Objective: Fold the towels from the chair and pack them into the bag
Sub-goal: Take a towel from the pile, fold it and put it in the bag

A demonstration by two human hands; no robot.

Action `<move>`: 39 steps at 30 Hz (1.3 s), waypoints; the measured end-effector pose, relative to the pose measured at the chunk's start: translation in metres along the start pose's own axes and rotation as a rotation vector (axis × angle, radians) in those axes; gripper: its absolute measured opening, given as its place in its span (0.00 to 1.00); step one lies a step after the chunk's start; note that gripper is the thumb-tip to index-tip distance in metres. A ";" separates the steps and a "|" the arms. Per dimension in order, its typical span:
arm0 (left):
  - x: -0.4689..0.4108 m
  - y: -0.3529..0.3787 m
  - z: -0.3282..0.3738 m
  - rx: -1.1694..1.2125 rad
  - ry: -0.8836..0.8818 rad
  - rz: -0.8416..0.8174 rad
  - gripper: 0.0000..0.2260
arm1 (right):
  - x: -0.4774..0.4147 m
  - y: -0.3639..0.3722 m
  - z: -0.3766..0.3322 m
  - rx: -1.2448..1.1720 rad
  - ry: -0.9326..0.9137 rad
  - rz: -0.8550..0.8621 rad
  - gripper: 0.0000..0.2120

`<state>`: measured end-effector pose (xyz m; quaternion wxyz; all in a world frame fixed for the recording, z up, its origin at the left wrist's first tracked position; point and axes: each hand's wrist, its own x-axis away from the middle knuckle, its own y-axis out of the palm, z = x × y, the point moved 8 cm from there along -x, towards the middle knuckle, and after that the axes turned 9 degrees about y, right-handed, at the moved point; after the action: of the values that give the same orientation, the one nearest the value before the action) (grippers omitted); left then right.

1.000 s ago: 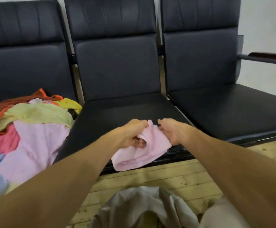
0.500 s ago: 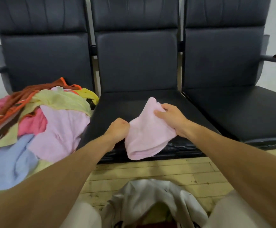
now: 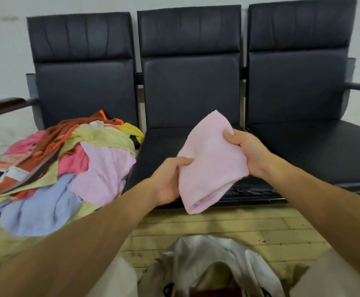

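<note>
A folded light pink towel [image 3: 211, 163] hangs in the air in front of the middle seat, held between both hands. My left hand [image 3: 167, 179] grips its lower left edge. My right hand [image 3: 246, 152] grips its upper right edge, thumb on top. A loose heap of towels [image 3: 67, 168] in pink, lilac, blue, yellow and orange covers the left seat. The white bag [image 3: 209, 266] lies open on the floor below my hands, at the bottom of the view.
Three joined black padded chairs [image 3: 303, 151] stand against a pale wall, with armrests at both ends. The middle and right seats are bare. Wooden floorboards [image 3: 250, 228] run between the chairs and the bag.
The pink towel has been lifted off the seat edge and turned up into a taller fold. My hands have moved apart on it, and the view has tilted back.
</note>
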<state>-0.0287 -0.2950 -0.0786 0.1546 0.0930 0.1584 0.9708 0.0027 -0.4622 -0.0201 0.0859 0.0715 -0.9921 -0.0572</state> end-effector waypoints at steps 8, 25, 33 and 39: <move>0.036 0.002 -0.009 -0.419 0.197 0.185 0.12 | 0.052 -0.024 0.033 0.186 0.145 0.135 0.18; 0.075 -0.023 -0.223 -0.720 -0.410 -0.120 0.17 | 0.068 -0.068 0.239 1.107 0.497 0.000 0.17; 0.054 -0.059 -0.275 -0.926 -0.602 -0.286 0.26 | 0.037 -0.057 0.337 1.271 0.622 -0.151 0.21; 0.041 -0.077 -0.297 -1.106 -0.515 -0.334 0.08 | 0.030 -0.036 0.364 1.492 0.302 0.071 0.19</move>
<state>-0.1140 -0.2947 -0.3763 0.3624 0.2041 -0.3965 0.8184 -0.0868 -0.4659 -0.3758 0.1514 0.0859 -0.7470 0.6417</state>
